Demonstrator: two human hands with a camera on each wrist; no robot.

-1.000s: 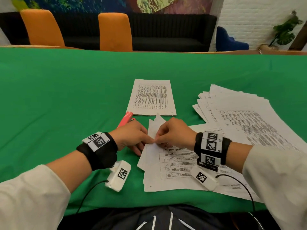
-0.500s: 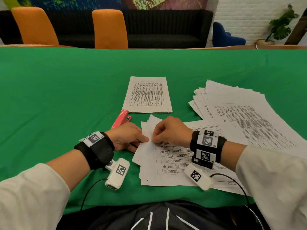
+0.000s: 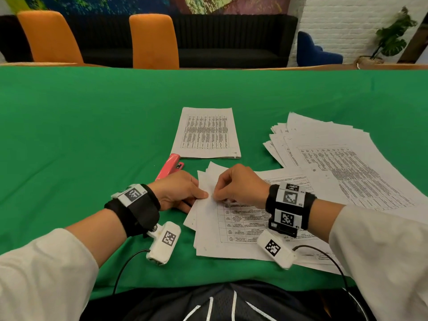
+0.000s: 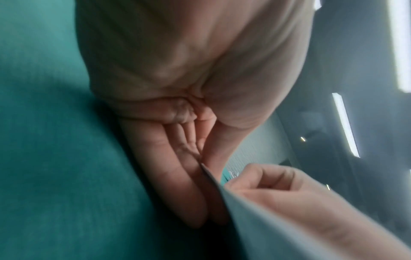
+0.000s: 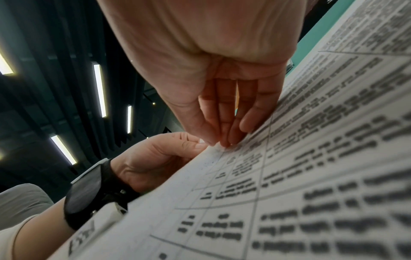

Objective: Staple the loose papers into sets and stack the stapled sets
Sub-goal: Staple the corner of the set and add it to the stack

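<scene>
A small pile of loose printed sheets lies on the green table in front of me, its corners fanned out. My left hand pinches the left edge of the top sheet, thumb above and fingers under. My right hand pinches the same edge right beside it, fingertips touching the paper. A red stapler lies just beyond my left hand, untouched. One neat stapled set lies farther back at centre.
A wide, fanned heap of loose papers covers the table at the right. Bare green cloth spreads to the left and back. Orange chairs stand behind the far table edge. Cables trail from both wrist cameras.
Both hands stay together at the sheet's left edge, shifting only slightly along it. The paper edge is lifted a little more between the fingertips.
</scene>
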